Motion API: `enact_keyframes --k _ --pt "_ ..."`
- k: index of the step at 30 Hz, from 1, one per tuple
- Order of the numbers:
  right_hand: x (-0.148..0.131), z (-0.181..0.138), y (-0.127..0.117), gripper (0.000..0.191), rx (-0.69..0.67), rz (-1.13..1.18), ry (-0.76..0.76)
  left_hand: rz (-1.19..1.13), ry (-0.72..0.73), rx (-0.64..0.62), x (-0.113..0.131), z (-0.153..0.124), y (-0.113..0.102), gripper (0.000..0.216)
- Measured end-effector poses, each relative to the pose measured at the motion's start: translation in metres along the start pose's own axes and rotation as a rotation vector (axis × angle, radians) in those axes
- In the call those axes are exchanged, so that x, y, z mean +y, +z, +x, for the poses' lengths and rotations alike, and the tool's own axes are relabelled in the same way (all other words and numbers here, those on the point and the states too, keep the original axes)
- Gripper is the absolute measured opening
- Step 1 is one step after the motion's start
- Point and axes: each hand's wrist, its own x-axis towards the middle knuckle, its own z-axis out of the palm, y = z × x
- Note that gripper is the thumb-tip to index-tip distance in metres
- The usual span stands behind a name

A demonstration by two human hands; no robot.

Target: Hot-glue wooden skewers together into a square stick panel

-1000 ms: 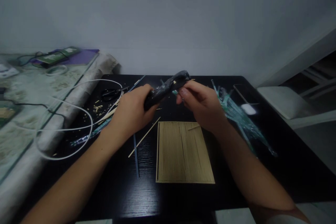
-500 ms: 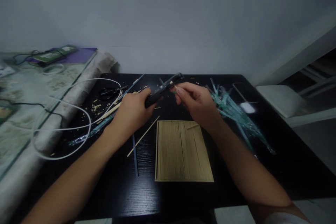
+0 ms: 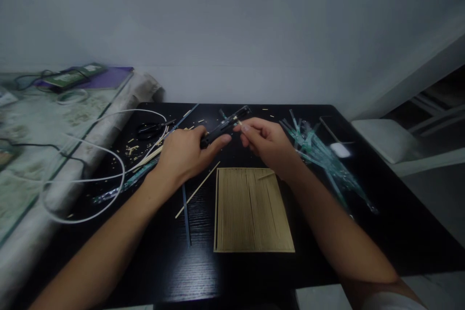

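My left hand point(image 3: 183, 155) is closed around a long, narrow black tool point(image 3: 221, 130); its kind is not clear. The thumb stretches forward along the near side of it. Beside the far end of the tool, my right hand point(image 3: 267, 140) pinches a small pale piece point(image 3: 239, 121), perhaps a stick end, mostly hidden by the fingers. Below both hands lies a rectangular panel of pale thin sticks point(image 3: 250, 210) set side by side within a thin frame. One short loose stick point(image 3: 266, 176) rests near its top right corner.
At left are black scissors point(image 3: 150, 130), a looped white cable point(image 3: 83, 181) and pale scraps point(image 3: 132, 149). A pale stick point(image 3: 198, 189) crosses a blue strip point(image 3: 186, 218). Crumpled green-clear plastic strips point(image 3: 323, 152), a phone point(image 3: 336, 128) and a white case point(image 3: 340, 149) lie right.
The left thumb has straightened out along the tool. Tool and right hand have shifted slightly down, and the pinch remains near the tool's far end.
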Motion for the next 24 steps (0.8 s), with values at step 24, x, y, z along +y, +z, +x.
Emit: enact_keyframes --k 24 --pt "-0.001 0.001 -0.004 0.018 -0.058 -0.037 0.127 0.208 0.077 -0.201 -0.016 0.005 0.036 0.076"
